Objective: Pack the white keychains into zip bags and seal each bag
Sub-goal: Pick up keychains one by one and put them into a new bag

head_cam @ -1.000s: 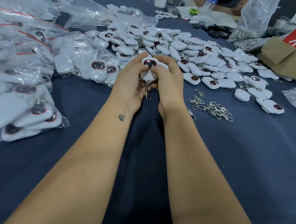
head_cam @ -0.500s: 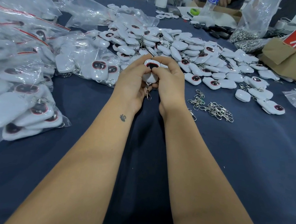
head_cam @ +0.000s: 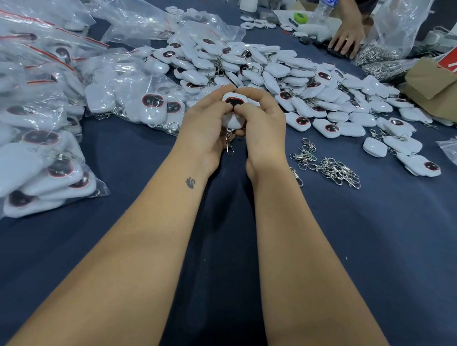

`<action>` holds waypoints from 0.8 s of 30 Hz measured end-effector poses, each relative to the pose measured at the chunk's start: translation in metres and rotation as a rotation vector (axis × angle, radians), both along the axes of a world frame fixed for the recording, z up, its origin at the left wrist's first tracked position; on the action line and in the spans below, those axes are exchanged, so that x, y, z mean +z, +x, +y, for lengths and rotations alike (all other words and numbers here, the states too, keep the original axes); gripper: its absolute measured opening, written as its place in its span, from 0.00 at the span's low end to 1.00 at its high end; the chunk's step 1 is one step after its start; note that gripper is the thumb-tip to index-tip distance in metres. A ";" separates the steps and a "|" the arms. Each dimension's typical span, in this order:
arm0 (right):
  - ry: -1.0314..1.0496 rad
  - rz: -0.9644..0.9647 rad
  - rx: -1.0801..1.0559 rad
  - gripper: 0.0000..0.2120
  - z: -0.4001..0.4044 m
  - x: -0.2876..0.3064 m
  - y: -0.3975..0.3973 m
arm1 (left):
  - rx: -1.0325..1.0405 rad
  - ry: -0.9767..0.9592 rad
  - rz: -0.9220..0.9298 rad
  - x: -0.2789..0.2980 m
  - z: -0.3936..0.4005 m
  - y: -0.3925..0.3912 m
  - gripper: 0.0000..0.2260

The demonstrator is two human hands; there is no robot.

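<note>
Nearest the camera, two bare forearms are reaching forward over a dark blue cloth-covered table (head_cam: 381, 257), and the hands are meeting close together above it. The left hand (head_cam: 206, 126) and the right hand (head_cam: 265, 126) are both curling their fingers round one white keychain (head_cam: 233, 109), holding it upright between them with its dark, red-rimmed window facing the camera and its metal clasp (head_cam: 228, 145) dangling below. It is looking light, hard-shelled and smooth, probably a little slippery, so pinching the flat sides of the body seems surer than lifting it by the loose clasp. Just to the right, a small heap of spare metal clips (head_cam: 331, 167) is lying on the cloth. To the left, filled zip bags (head_cam: 36, 160) with red seal strips are stacking up, soft and crinkly. Beyond the hands, a big loose pile of white keychains (head_cam: 273, 71) is waiting unpacked, so the task is looking well short of finished. Farther back, empty clear bags (head_cam: 130, 18) are lying crumpled, a cardboard box (head_cam: 447, 93) with a red sign is sitting at the right, and another person's hand (head_cam: 344, 41) is resting on dark items beside a water bottle (head_cam: 325, 6).
</note>
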State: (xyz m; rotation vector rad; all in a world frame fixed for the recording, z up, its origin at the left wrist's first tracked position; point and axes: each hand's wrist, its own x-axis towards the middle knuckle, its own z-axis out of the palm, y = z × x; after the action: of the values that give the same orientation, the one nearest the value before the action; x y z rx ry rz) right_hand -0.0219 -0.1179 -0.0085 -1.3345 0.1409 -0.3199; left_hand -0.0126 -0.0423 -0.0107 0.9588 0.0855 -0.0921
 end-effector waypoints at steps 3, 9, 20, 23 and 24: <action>-0.030 0.007 0.003 0.13 0.000 0.000 0.001 | 0.021 0.030 -0.005 0.001 0.000 0.000 0.16; 0.061 -0.009 -0.050 0.11 0.000 0.002 -0.002 | 0.030 0.087 -0.058 0.004 -0.003 -0.006 0.12; 0.184 -0.017 -0.194 0.09 -0.004 0.007 -0.001 | 0.528 0.532 -0.347 0.006 0.009 -0.014 0.11; 0.330 -0.011 -0.131 0.08 -0.006 0.007 0.001 | 0.654 0.616 -0.246 0.004 0.024 -0.006 0.09; 0.384 -0.014 -0.094 0.08 -0.005 0.008 0.002 | 0.656 0.671 -0.234 0.002 0.027 -0.003 0.09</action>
State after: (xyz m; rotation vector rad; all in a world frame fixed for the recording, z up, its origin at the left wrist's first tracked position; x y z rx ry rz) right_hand -0.0200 -0.1232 -0.0009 -0.9466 0.2415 -0.3614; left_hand -0.0160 -0.0151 -0.0085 1.5552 0.2184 0.6922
